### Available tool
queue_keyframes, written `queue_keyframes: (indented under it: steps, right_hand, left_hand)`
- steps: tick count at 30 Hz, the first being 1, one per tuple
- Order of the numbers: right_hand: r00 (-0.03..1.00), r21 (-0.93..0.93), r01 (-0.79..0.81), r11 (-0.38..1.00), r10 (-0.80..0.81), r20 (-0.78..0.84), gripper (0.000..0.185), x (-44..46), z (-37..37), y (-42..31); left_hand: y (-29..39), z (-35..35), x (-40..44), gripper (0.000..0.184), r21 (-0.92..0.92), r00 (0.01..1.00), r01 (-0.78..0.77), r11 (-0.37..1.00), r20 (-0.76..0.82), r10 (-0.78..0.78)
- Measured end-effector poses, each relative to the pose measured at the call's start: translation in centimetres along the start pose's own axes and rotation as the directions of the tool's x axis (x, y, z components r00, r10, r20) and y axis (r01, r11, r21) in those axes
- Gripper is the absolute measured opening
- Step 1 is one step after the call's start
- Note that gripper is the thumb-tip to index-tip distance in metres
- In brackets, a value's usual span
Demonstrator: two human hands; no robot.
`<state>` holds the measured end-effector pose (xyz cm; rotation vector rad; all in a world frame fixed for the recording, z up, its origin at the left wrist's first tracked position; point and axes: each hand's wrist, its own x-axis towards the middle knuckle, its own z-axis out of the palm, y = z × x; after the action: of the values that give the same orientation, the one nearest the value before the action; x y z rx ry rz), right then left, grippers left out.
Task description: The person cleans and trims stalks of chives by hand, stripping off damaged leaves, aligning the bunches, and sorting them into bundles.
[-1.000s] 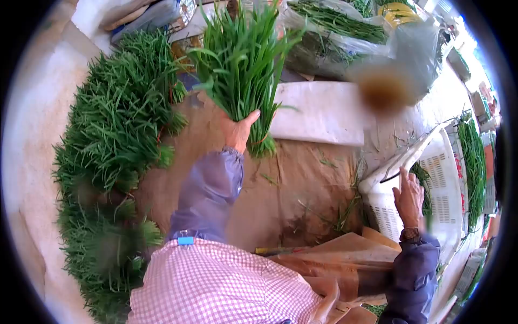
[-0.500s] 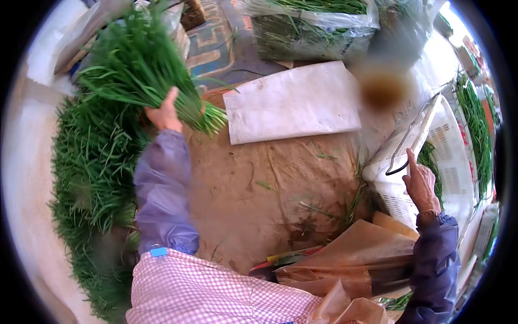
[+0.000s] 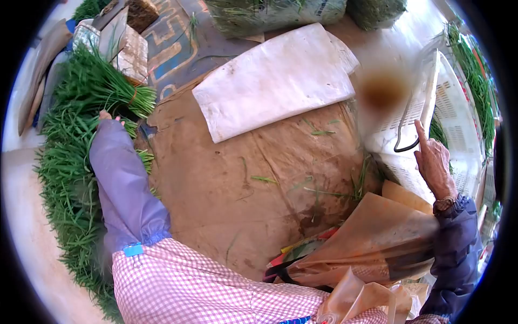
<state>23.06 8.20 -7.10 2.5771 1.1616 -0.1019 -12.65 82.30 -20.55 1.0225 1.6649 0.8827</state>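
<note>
Green bundle (image 3: pixel 110 81): lying on leafy pile (image 3: pixel 62 162) | left hand (image 3: pixel 109 116): at bundle's edge, partly hidden, can't tell grip | right hand (image 3: pixel 436 164): index and thumb spread, beside white basket (image 3: pixel 430 89)

One folded white sheet (image 3: pixel 275 81) lies toward the far edge of the brown ground sheet (image 3: pixel 205 189), with two stuffed bags of greens (image 3: pixel 278 16) beyond. Along the left edge, one banded bundle of long-leaved greens (image 3: pixel 118 89) stands out; the other bundles overlap too closely to count. One blue clip (image 3: pixel 133 249) holds one checked apron (image 3: pixel 199 275).
</note>
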Motion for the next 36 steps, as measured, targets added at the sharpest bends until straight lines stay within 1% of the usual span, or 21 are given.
queue_keyframes:
  steps: [5, 7, 8, 10, 11, 13, 14, 15, 16, 18, 21, 23, 24, 25, 26, 27, 28, 30, 32, 34, 36]
  right_hand:
    - [0.998, -0.020, -0.025, 0.999, 0.026, 0.050, 0.080, 0.3, 0.3, -0.2]
    - [0.997, -0.085, -0.059, 0.995, 0.063, 0.052, 0.080, 0.4, 0.2, -0.4]
    - [0.996, -0.091, -0.059, 0.994, 0.065, 0.061, 0.080, 0.3, 0.2, -0.4]
    - [0.995, -0.064, -0.043, 0.997, 0.048, 0.082, 0.080, 0.4, 0.0, -0.3]
    - [0.995, -0.067, -0.035, 0.997, 0.041, 0.091, 0.080, 0.5, -0.2, -0.4]
    - [0.987, -0.104, -0.102, 0.989, 0.114, 0.116, 0.080, 0.6, -0.5, -1.0]
    - [0.977, -0.131, -0.144, 0.981, 0.162, 0.136, 0.079, 0.8, -0.3, -1.0]
    - [0.984, -0.092, -0.129, 0.987, 0.139, 0.109, 0.080, 0.7, -0.1, -0.9]
    - [0.990, -0.091, -0.096, 0.991, 0.105, 0.096, 0.081, 0.6, -0.5, -1.1]
    - [0.997, -0.094, -0.049, 0.994, 0.055, 0.062, 0.082, 0.5, -0.3, -0.9]
    - [0.989, -0.097, -0.097, 0.991, 0.106, 0.100, 0.081, 0.8, -0.6, -1.2]
    - [0.993, -0.025, -0.083, 0.996, 0.084, 0.077, 0.078, 0.9, -0.5, -1.1]
    - [0.999, 0.031, -0.015, 0.999, 0.014, 0.048, 0.075, 0.7, -0.2, -0.5]
    - [1.000, 0.044, -0.008, 0.999, 0.007, 0.030, 0.069, 0.4, -0.1, 0.1]
    - [1.000, 0.034, -0.013, 0.999, 0.013, 0.010, 0.065, -0.2, -0.1, 0.2]
    - [1.000, -0.007, -0.011, 1.000, 0.010, -0.012, 0.062, -0.1, -0.4, -0.4]
    - [0.999, -0.044, -0.009, 0.999, 0.008, -0.031, 0.059, 0.7, -0.5, -1.4]
    - [0.999, -0.089, -0.037, 0.995, 0.036, -0.015, 0.054, 2.2, -0.7, -2.8]
    - [0.991, -0.047, -0.097, 0.994, 0.101, 0.084, 0.055, 3.6, -1.1, -2.7]
    - [0.984, 0.056, -0.109, 0.992, 0.100, 0.147, 0.054, 4.5, -1.3, -2.4]
    - [0.994, 0.235, -0.019, 0.972, -0.007, 0.110, 0.060, 4.4, -1.6, -0.6]
  left_hand:
    - [-4.0, -0.6, 6.8, 0.063, -0.120, 1.000, 0.010, 0.993, 0.011, -0.009]
    - [-5.6, -0.1, 8.4, 0.065, -0.260, 0.999, 0.048, 0.964, 0.021, -0.044]
    - [-5.9, 1.0, 6.6, 0.065, -0.256, 0.998, 0.057, 0.965, 0.025, -0.052]
    - [-6.0, 4.3, -2.9, 0.073, -0.220, 0.932, -0.339, 0.915, -0.210, 0.295]
    - [-7.2, 5.2, -4.8, 0.084, 0.333, 0.770, -0.448, 0.830, -0.328, 0.547]
    - [-15.7, 7.8, -6.2, 0.089, 0.245, 0.749, -0.541, 0.805, -0.295, 0.593]
    - [-18.7, 8.4, -11.3, 0.089, 0.347, 0.866, -0.383, 0.856, -0.188, 0.464]
    - [-24.6, 7.8, -11.7, 0.089, 0.700, 0.894, -0.288, 0.653, -0.048, 0.446]
    - [-29.9, 8.4, -12.2, 0.090, 0.927, 0.925, -0.214, 0.308, 0.091, 0.369]
    - [-31.5, 9.5, -12.2, 0.091, 0.913, 0.928, -0.259, 0.316, 0.145, 0.344]
    - [-29.1, 7.2, -11.9, 0.092, 0.906, 0.955, -0.237, 0.351, 0.151, 0.254]
    - [-28.1, 8.1, -12.1, 0.089, 0.938, 0.955, -0.282, 0.203, 0.254, 0.154]
    - [-28.4, 7.9, -10.8, 0.090, 0.927, 0.960, -0.280, 0.249, 0.271, 0.070]
    - [-28.9, 7.6, -11.3, 0.082, 0.896, 0.892, -0.411, 0.168, 0.357, 0.276]
    - [-27.5, 6.9, -10.7, 0.067, 0.805, 0.885, -0.428, 0.410, 0.466, 0.008]
    - [-24.6, 6.5, -11.6, 0.053, 0.733, 0.804, -0.289, 0.616, 0.535, -0.260]
    - [-24.2, 5.2, -11.7, 0.053, 0.637, 0.652, -0.273, 0.721, 0.673, -0.348]
    - [-27.9, 1.5, -3.9, 0.054, 0.630, 0.695, -0.432, 0.646, 0.689, -0.207]
    - [-30.9, 4.5, -6.9, 0.058, 0.589, 0.695, -0.614, 0.525, 0.719, 0.006]
    - [-29.9, 7.6, -18.4, 0.061, 0.311, 0.593, -0.678, 0.667, 0.767, 0.246]
    - [-25.4, 10.2, -30.0, 0.061, 0.455, 0.743, -0.557, 0.695, 0.647, 0.172]
